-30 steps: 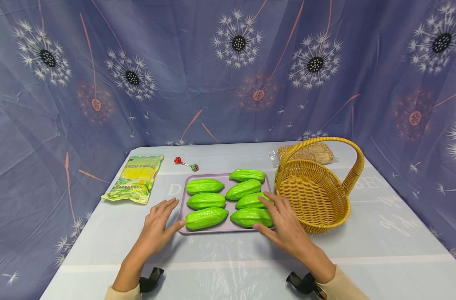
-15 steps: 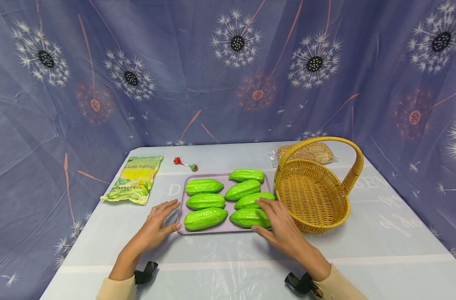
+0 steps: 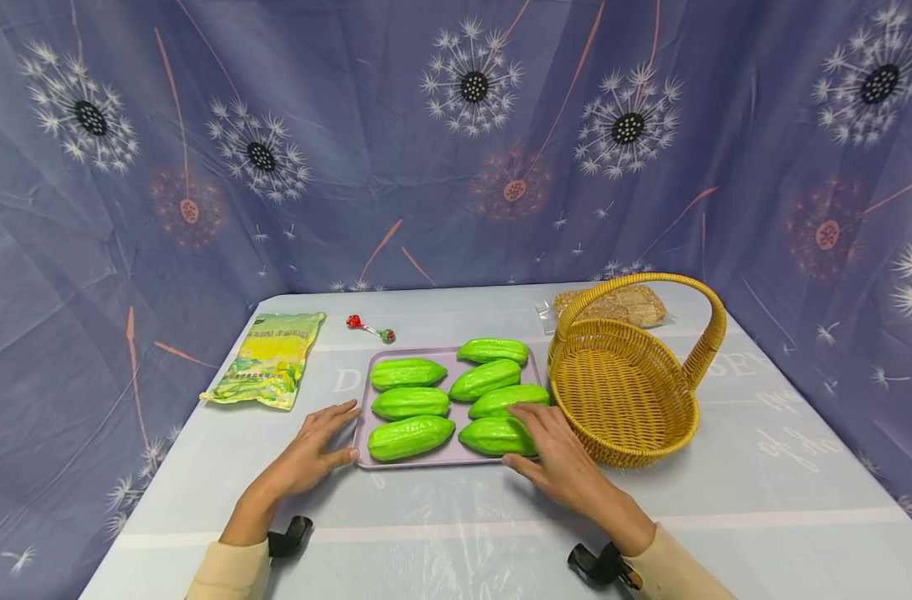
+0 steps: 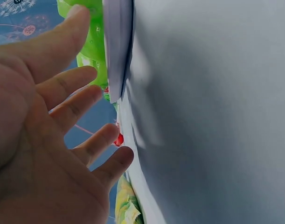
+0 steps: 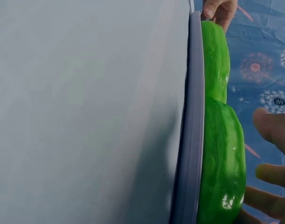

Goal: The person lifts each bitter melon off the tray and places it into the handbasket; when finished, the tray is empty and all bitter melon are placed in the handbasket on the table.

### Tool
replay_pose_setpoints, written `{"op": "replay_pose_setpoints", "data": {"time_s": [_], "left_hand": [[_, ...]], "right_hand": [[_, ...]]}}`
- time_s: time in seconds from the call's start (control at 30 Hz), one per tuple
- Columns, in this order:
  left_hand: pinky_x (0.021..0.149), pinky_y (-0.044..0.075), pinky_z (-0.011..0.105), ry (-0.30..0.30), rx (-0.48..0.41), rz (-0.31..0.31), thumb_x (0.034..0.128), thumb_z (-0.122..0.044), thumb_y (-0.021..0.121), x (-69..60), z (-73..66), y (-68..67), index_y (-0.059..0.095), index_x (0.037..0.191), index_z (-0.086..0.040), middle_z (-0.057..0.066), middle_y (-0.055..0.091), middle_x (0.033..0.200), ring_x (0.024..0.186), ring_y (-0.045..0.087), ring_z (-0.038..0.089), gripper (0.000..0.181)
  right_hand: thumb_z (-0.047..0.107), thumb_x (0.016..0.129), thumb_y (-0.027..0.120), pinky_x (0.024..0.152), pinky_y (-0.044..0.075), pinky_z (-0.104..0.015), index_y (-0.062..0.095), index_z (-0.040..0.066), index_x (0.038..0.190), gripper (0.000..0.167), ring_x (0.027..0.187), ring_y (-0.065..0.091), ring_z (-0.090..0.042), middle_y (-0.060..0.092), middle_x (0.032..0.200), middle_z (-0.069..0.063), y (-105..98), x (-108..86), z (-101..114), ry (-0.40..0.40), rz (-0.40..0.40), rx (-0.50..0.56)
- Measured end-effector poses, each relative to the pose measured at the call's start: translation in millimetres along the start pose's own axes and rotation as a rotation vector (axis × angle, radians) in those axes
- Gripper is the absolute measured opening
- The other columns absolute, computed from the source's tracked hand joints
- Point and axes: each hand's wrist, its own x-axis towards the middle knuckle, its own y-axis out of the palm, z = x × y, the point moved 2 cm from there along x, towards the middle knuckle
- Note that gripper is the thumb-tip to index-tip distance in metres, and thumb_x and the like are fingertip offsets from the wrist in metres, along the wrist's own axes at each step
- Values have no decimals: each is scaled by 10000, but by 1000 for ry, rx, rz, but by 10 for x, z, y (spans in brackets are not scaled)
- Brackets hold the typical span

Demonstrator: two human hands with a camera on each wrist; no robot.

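Observation:
A pale purple tray (image 3: 456, 446) in the head view holds several glossy green ridged fruits in two columns. My left hand (image 3: 309, 458) is at the tray's left edge with fingers spread; whether its thumb tip touches the rim cannot be told. In the left wrist view that hand (image 4: 53, 116) holds nothing. My right hand (image 3: 568, 467) is by the tray's front right corner, its fingers partly covering the near right fruit (image 3: 493, 436). The right wrist view shows this hand (image 5: 275, 172) with loose fingers beside a fruit (image 5: 221, 163); contact is unclear.
A yellow wicker basket (image 3: 684, 433) with a tall handle stands close to the tray's right side. Behind it lies a clear pack of brown food (image 3: 632, 307). A yellow-green bag (image 3: 272, 358) lies at left, and a red and green wrapped candy (image 3: 369, 328) sits behind the tray.
My left hand has drawn slightly left, away from the tray's inside. My right hand has shifted slightly left and toward me. The tray and fruits look unmoved.

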Motion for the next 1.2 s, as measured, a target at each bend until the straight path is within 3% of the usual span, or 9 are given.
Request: {"op": "replay_pose_setpoints", "data": {"time_s": [0.2, 0.47, 0.97, 1.2], "left_hand": [[1026, 253, 655, -5, -15, 34, 830, -208, 704, 30, 41, 15, 457, 1383, -27, 163, 363, 1497, 1345, 266, 430, 632], [1009, 244, 686, 6, -2, 36, 835, -240, 699, 49, 46, 18, 475, 1367, -18, 179, 365, 1490, 1343, 257, 460, 618], [1033, 195, 705, -40, 7, 73, 838, -254, 694, 88, 40, 27, 465, 1376, -31, 156, 336, 1515, 1379, 214, 473, 626], [1036, 203, 696, -30, 6, 69, 835, -233, 697, 89, 27, 33, 462, 1374, -18, 163, 338, 1512, 1371, 225, 476, 626]], "right_hand": [[342, 769, 761, 908, 458, -407, 512, 100, 1324, 654, 1088, 509, -204, 557, 1278, -87, 27, 0, -23, 25, 19, 17], [332, 772, 764, 883, 438, -378, 543, 128, 1291, 600, 1045, 494, -170, 577, 1222, -39, 70, -4, -64, 66, 45, 30], [279, 736, 797, 834, 420, -358, 587, 133, 1236, 561, 988, 485, -149, 593, 1149, -18, 109, 6, -95, 86, 26, 38], [261, 716, 811, 838, 423, -351, 601, 140, 1214, 554, 987, 482, -147, 595, 1135, -9, 139, 20, -110, 88, 19, 33]]}}
